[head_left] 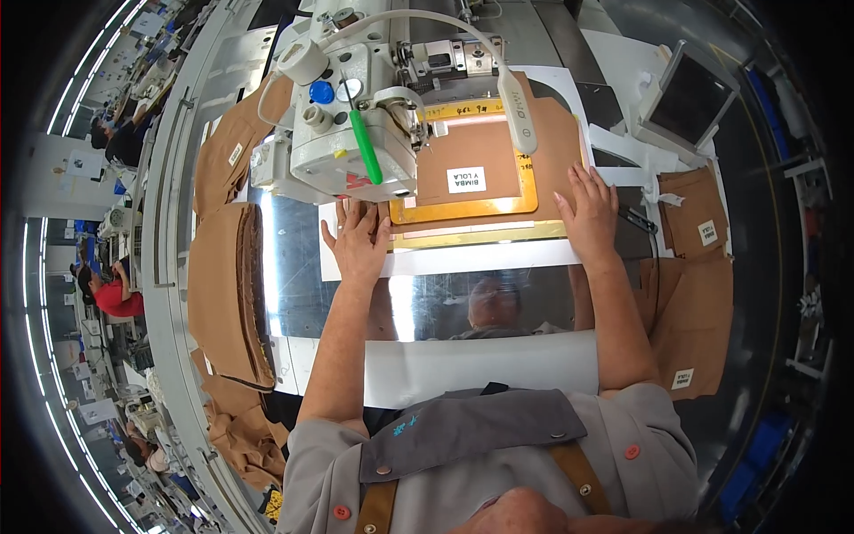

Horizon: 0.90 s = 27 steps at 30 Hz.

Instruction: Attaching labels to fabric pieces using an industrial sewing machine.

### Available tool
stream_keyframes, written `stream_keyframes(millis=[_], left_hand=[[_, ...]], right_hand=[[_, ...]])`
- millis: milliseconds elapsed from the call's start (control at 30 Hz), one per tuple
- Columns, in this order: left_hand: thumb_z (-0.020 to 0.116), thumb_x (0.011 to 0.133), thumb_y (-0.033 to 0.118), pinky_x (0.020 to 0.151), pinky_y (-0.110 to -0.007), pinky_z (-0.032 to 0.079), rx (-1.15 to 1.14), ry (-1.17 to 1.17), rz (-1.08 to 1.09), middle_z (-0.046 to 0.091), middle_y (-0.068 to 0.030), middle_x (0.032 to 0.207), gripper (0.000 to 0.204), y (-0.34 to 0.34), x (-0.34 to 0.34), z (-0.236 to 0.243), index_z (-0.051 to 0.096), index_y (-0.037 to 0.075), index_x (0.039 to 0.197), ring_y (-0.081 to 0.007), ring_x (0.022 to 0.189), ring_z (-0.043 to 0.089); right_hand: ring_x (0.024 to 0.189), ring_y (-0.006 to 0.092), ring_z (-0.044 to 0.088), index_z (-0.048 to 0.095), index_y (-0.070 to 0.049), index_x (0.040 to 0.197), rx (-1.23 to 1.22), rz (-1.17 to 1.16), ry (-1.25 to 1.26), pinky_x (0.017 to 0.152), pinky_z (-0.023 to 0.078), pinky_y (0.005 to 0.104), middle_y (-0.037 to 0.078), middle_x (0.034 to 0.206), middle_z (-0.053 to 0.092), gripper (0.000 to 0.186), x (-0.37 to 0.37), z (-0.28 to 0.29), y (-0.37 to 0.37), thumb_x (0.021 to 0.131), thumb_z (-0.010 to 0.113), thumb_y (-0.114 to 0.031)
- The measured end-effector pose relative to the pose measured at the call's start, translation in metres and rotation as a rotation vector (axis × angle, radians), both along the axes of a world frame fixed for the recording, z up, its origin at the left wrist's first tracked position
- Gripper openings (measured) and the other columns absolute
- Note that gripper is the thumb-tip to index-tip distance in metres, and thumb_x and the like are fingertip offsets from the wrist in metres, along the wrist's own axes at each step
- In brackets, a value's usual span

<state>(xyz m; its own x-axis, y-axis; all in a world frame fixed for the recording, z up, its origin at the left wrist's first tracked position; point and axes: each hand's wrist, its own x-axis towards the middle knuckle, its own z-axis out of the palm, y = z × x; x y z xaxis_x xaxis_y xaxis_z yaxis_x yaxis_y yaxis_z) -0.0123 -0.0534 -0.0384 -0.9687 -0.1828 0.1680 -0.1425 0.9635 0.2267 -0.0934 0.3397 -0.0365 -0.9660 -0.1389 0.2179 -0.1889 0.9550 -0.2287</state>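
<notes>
My left hand [358,242] lies flat with fingers spread on the near left part of a white template sheet [480,261], beside the sewing machine head [351,133]. At the sheet's right edge, my right hand [589,212] rests with its fingers extended, next to the brown fabric piece [556,133]. A yellow clamp frame [471,210] lies over the fabric and surrounds a white label [466,180]. The machine head hides the frame's left part. A green-handled tool [366,147] leans on the machine head.
A brown fabric stack [221,294] stands left; labelled brown pieces [698,320] lie right. A monitor [692,100] is at the far right. A white lamp [522,116] hangs over the frame. The metal tabletop [418,307] reflects light. Other people [117,292] work farther left.
</notes>
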Motion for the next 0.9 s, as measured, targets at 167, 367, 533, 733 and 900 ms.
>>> stream_keyframes(millis=[167,367,533,733,900], left_hand=[[0.061,0.098,0.037,0.123,-0.062,0.011,0.002,0.111,-0.009,0.046,-0.0127,0.160,0.046,-0.003,0.002,-0.004,0.069,0.010,0.135,-0.0354,0.153,0.034],[0.061,0.097,0.035,0.123,-0.061,0.013,-0.013,0.128,-0.009,0.046,-0.0141,0.160,0.046,-0.003,0.003,-0.004,0.068,0.008,0.134,-0.0347,0.152,0.035],[0.060,0.097,0.033,0.123,-0.060,0.013,0.007,0.111,-0.012,0.046,-0.0139,0.160,0.046,-0.001,0.002,-0.004,0.068,0.008,0.134,-0.0335,0.153,0.034],[0.060,0.096,0.034,0.124,-0.059,0.013,0.028,0.205,0.010,0.046,-0.0128,0.160,0.051,-0.003,0.002,-0.007,0.063,0.008,0.141,-0.0322,0.154,0.033],[0.059,0.097,0.032,0.124,-0.059,0.013,-0.026,0.175,0.026,0.047,-0.0104,0.160,0.052,-0.001,0.004,-0.005,0.060,0.009,0.143,-0.0315,0.154,0.032]], right_hand=[[0.147,0.0277,0.040,0.056,-0.007,0.146,-0.035,-0.002,0.107,0.124,0.022,0.0590,0.006,0.154,0.052,0.055,0.004,-0.010,-0.002,0.099,0.064,-0.034],[0.145,0.0277,0.042,0.056,-0.007,0.145,-0.038,-0.003,0.121,0.124,0.022,0.0599,0.007,0.153,0.053,0.056,0.005,-0.009,-0.006,0.098,0.065,-0.034],[0.146,0.0271,0.041,0.058,-0.007,0.144,-0.064,0.018,0.122,0.124,0.021,0.0594,0.007,0.151,0.055,0.054,0.006,-0.011,0.001,0.097,0.066,-0.034],[0.147,0.0270,0.040,0.061,-0.007,0.142,-0.115,-0.050,0.192,0.125,0.019,0.0592,0.006,0.150,0.057,0.052,0.007,-0.016,0.002,0.098,0.066,-0.034],[0.147,0.0263,0.041,0.066,-0.009,0.137,-0.060,-0.039,0.186,0.125,0.018,0.0609,0.004,0.149,0.059,0.046,0.007,-0.013,0.002,0.099,0.065,-0.033]])
